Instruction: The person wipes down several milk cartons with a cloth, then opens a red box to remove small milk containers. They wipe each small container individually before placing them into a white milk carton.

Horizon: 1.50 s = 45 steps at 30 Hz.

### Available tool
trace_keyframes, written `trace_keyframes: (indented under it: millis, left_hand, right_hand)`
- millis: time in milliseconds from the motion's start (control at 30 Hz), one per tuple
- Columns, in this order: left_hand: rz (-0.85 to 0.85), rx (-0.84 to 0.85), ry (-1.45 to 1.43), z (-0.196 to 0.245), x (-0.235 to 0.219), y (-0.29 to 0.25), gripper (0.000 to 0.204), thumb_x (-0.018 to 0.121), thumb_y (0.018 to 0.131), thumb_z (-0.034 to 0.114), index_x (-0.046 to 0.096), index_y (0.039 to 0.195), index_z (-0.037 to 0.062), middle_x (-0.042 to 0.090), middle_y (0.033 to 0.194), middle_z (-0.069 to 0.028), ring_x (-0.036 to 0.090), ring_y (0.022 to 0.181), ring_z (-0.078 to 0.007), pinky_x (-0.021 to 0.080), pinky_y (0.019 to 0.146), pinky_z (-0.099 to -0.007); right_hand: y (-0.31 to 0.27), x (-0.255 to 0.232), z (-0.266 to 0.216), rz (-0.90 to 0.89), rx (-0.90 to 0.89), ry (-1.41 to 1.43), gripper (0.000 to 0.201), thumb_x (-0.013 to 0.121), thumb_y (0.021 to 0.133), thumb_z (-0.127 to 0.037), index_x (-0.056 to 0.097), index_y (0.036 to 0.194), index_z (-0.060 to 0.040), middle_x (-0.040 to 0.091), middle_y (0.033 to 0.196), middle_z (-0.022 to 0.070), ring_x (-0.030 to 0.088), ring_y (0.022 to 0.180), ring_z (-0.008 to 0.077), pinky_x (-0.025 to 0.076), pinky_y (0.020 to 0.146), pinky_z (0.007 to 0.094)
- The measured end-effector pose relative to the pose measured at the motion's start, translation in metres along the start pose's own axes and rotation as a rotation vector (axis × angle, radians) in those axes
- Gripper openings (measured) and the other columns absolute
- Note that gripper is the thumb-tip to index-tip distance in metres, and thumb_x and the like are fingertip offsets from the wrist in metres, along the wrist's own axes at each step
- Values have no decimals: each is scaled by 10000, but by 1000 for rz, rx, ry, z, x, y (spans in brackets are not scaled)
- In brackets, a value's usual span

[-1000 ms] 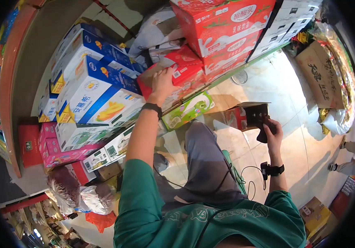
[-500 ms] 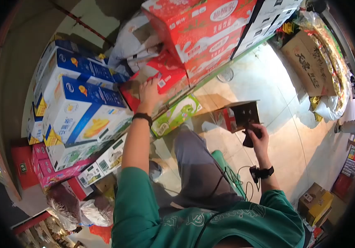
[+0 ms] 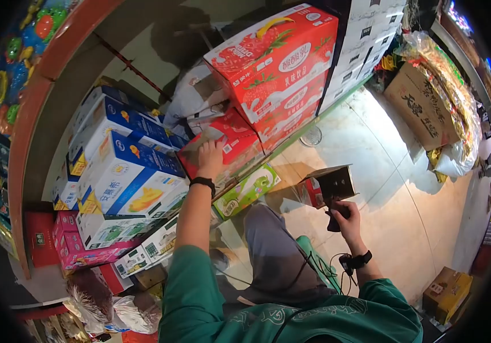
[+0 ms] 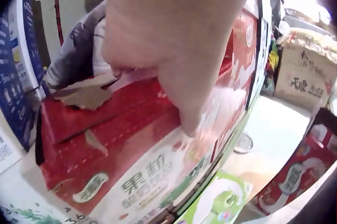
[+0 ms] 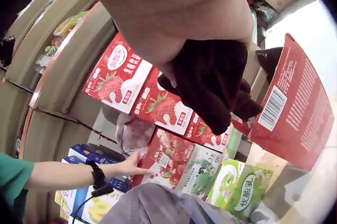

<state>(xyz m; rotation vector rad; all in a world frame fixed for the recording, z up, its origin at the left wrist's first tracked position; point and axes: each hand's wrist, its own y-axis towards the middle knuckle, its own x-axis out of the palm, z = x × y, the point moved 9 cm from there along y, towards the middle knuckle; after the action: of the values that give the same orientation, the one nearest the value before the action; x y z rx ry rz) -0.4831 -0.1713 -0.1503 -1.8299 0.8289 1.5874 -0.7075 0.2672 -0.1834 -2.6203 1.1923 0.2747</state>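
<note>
My left hand (image 3: 211, 157) rests on top of a red fruit-drink carton (image 4: 147, 182) on the low shelf. In the left wrist view, its thumb lies against the carton's front, beside torn cardboard (image 4: 87, 98) on the top. My right hand (image 3: 346, 219) holds a dark brown cloth (image 5: 210, 77), bunched and hanging from the fingers. The cloth is by the mouth of an open red carton (image 5: 295, 108) standing over the floor, whose dark inside shows in the head view.
Stacked red strawberry-drink cartons (image 3: 282, 74) stand beyond my left hand. Blue-and-white cartons (image 3: 136, 177) are piled to its left. A green carton (image 3: 248, 190) sits in front of the shelf. A brown cardboard box (image 3: 422, 106) stands at the far right, and cables (image 3: 325, 266) hang near my knee.
The head view has shifted. My right hand with the brown cloth has drawn slightly back from the open carton's mouth. The left hand stays on the red carton.
</note>
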Motion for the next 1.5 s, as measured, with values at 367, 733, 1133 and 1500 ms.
trace_keyframes:
  millis: [367,733,1133,1500]
  left_hand:
    - [434,-60,-972,-26,-245,92,1314,915,521,502,206,1491,-30,310,1466,-282,341,1368,-400,319,1126,-443]
    - [-128,-115,-316,23,-249,153,1322,853,477,561,183,1563,213,254,1476,-295,245,1363,-481,295,1122,-499]
    - [68,-11,-375,24,-259,134,1215,838,471,557,343,1514,180,375,1401,-311,315,1330,-460,335,1093,-480]
    - [464,207,-309,-24,-253,45,898,762,732,532,420,1466,143,374,1474,-244,325,1379,-408,291,1137,-441]
  right_hand:
    - [-25,-11,30,11,77,83,275,731,781,-35,632,1037,-15,580,1049,87,611,968,208,505,865,325]
    - [-31,-12,14,32,16,-16,268,750,787,-55,645,1031,-25,583,1056,96,610,983,212,496,884,321]
    - [-32,-8,-1,4,40,-13,274,728,794,-38,639,1052,-15,581,1073,104,609,1003,225,491,894,328]
    - [-18,-14,22,-38,45,56,263,731,834,-39,624,1072,-10,649,1034,85,626,955,158,513,836,287]
